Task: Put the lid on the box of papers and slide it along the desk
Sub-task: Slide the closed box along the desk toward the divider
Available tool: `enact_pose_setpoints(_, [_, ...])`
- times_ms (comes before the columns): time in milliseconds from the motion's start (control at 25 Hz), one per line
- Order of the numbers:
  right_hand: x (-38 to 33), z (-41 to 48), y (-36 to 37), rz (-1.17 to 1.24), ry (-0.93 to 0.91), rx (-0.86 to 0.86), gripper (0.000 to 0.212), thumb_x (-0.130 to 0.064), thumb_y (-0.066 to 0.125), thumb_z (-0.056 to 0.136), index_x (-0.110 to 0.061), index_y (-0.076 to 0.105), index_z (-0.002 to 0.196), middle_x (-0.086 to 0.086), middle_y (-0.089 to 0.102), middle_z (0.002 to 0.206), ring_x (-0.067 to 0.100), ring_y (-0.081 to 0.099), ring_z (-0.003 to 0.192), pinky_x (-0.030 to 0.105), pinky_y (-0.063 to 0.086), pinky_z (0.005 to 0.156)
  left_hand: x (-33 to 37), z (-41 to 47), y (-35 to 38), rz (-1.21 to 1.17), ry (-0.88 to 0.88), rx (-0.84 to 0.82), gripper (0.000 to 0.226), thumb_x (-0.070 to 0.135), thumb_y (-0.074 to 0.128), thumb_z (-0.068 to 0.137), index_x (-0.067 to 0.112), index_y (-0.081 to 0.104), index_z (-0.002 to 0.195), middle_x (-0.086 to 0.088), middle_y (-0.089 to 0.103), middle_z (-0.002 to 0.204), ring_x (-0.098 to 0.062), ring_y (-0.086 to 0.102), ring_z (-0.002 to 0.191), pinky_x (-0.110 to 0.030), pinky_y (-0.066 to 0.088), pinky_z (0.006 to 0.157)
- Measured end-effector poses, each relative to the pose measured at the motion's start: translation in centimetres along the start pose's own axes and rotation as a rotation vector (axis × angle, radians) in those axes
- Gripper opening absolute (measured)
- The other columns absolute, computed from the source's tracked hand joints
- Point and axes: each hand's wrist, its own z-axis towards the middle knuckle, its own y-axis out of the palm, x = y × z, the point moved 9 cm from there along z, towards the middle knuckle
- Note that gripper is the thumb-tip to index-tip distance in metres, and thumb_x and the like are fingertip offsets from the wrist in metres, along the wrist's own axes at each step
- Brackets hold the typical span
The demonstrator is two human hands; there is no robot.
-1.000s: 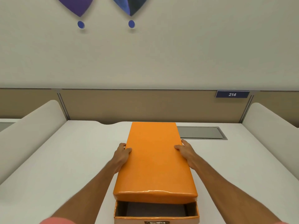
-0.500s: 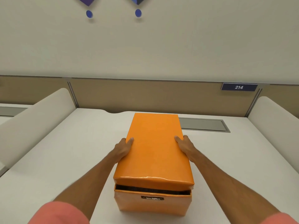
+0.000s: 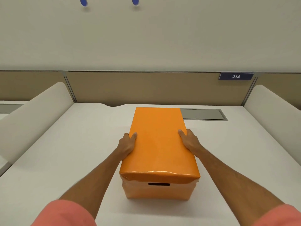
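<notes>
Now the lid (image 3: 158, 141) sits closed on the box (image 3: 158, 190), its earlier front gap gone, left hand (image 3: 126, 144) and right hand (image 3: 190, 141) clasping its sides.

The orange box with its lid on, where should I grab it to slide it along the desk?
Take the orange glossy-wrapped box low on its two long side walls, one palm from each side, below the overhanging orange lid. The left hand and right hand now press only the lid's edges, which could likely shift it. The near end's dark handle slot is another option on the white desk.
</notes>
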Motion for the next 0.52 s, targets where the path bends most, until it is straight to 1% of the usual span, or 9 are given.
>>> enact_pose_setpoints(120, [-1.8, -0.9, -0.9, -0.248, -0.147, 0.136, 0.062, -0.043, 0.039, 0.1, -0.005, 0.027, 0.146, 0.017, 0.038, 0.15, 0.034, 0.041, 0.135, 0.049, 0.038, 0.107, 0.2, -0.1, -0.3, 0.073, 0.047, 0.063, 0.062, 0.05, 0.032, 0.097, 0.006, 0.035, 0.139, -0.019, 0.048, 0.14, -0.039, 0.053, 0.121, -0.052, 0.044, 0.1])
enact_pose_setpoints(160, [-2.4, -1.3, -0.7, -0.345, -0.197, 0.147, 0.063, -0.045, 0.038, 0.099, -0.006, 0.027, 0.147, 0.015, 0.035, 0.152, 0.032, 0.038, 0.138, 0.05, 0.037, 0.11, 0.4, -0.1, -0.4, 0.101, 0.064, 0.084, 0.061, 0.05, 0.032, 0.097, 0.005, 0.036, 0.139, -0.02, 0.048, 0.14, -0.039, 0.053, 0.121, -0.052, 0.044, 0.1])
enact_pose_setpoints(240, [-3.2, -2.2, -0.1, -0.507, -0.271, 0.134, 0.064, -0.051, 0.038, 0.097, -0.008, 0.031, 0.144, 0.013, 0.034, 0.152, 0.03, 0.036, 0.138, 0.051, 0.037, 0.11, 0.6, -0.1, -0.6, 0.16, 0.092, 0.117, 0.06, 0.049, 0.032, 0.098, 0.005, 0.036, 0.138, -0.021, 0.049, 0.139, -0.04, 0.053, 0.121, -0.052, 0.045, 0.1])
enact_pose_setpoints(320, [-3.3, -3.0, 0.4, -0.602, -0.294, 0.131, 0.067, -0.056, 0.038, 0.095, -0.01, 0.034, 0.143, 0.013, 0.032, 0.154, 0.03, 0.033, 0.14, 0.051, 0.033, 0.113, 0.8, -0.1, -0.6, 0.199, 0.107, 0.146, 0.058, 0.048, 0.033, 0.098, 0.005, 0.036, 0.138, -0.021, 0.049, 0.139, -0.04, 0.053, 0.121, -0.053, 0.045, 0.1])
enact_pose_setpoints(360, [-3.1, -3.4, 0.7, -0.627, -0.294, 0.126, 0.072, -0.06, 0.036, 0.093, -0.011, 0.032, 0.145, 0.012, 0.028, 0.157, 0.029, 0.029, 0.143, 0.051, 0.029, 0.116, 0.9, -0.1, -0.7, 0.208, 0.115, 0.165, 0.058, 0.047, 0.034, 0.098, 0.006, 0.036, 0.138, -0.02, 0.048, 0.14, -0.04, 0.053, 0.122, -0.053, 0.045, 0.099])
enact_pose_setpoints(440, [-2.5, -4.1, 1.4, -0.661, -0.282, 0.1, 0.083, -0.068, 0.033, 0.089, -0.013, 0.022, 0.151, 0.009, 0.017, 0.162, 0.027, 0.016, 0.149, 0.051, 0.017, 0.121, 1.4, -0.5, -1.0, 0.228, 0.163, 0.218, 0.058, 0.045, 0.038, 0.097, 0.008, 0.032, 0.142, -0.018, 0.044, 0.145, -0.039, 0.048, 0.127, -0.053, 0.042, 0.102])
enact_pose_setpoints(520, [-1.8, -4.3, 2.0, -0.669, -0.25, 0.064, 0.091, -0.074, 0.029, 0.086, -0.015, 0.012, 0.154, 0.008, 0.007, 0.164, 0.024, 0.004, 0.152, 0.05, 0.006, 0.122, 2.5, -0.9, -1.1, 0.338, 0.271, 0.246, 0.064, 0.047, 0.04, 0.096, 0.01, 0.025, 0.147, -0.013, 0.031, 0.155, -0.035, 0.037, 0.138, -0.052, 0.036, 0.108])
